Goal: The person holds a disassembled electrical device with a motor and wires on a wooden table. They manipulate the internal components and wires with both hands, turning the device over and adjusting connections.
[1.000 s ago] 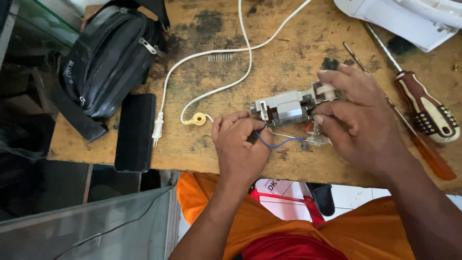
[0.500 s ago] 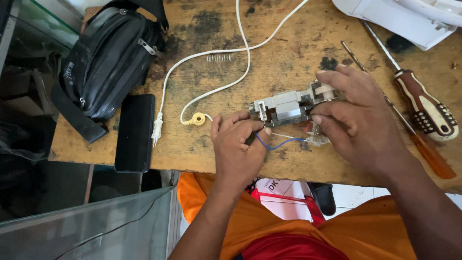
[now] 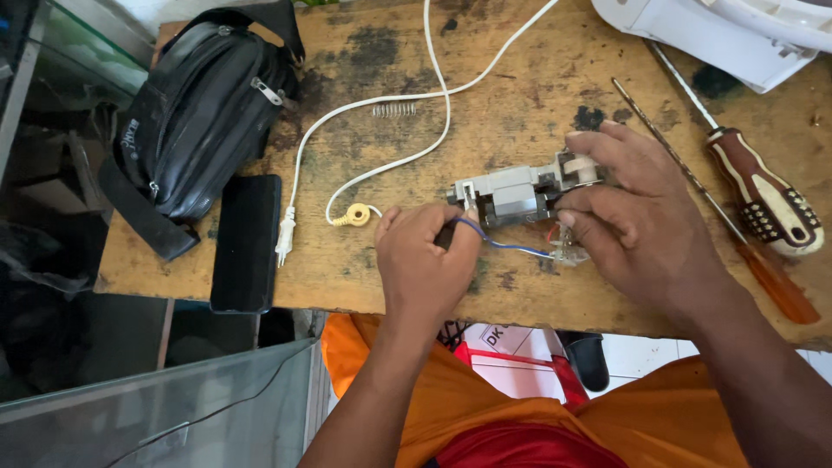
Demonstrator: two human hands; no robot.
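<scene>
Two hands meet over a small grey motor block (image 3: 513, 192) that sits on the worn wooden table (image 3: 537, 87), a little right of its middle and near the front edge. The right hand (image 3: 637, 217) is clamped on the block's right end, thumb below and fingers curled over the top where a pale round part shows. The left hand (image 3: 425, 260) is pinched closed on a blue wire (image 3: 503, 245) that runs from the block's underside toward a small clear piece (image 3: 569, 254) lying just below the right thumb; a short red lead shows beside it, though where it ends is hard to tell under the fingers. Just left of the left hand lies a yellow ring-shaped part (image 3: 355, 214) at the end of a white cable (image 3: 433, 95), which loops up across the table and ends in a white plug (image 3: 284, 236). A small metal spring (image 3: 394, 109) lies above that loop. To the right of the right hand rest a screwdriver with a brown and white handle (image 3: 767, 195) and, nearer the hand, a thinner one with an orange handle (image 3: 776, 286), their shafts pointing up and left. A white plastic housing (image 3: 693, 35) occupies the far right corner. On the left end of the table stand a black bag (image 3: 204, 113) and, just beside it, a black phone (image 3: 245, 243) lying flat at the front edge.
</scene>
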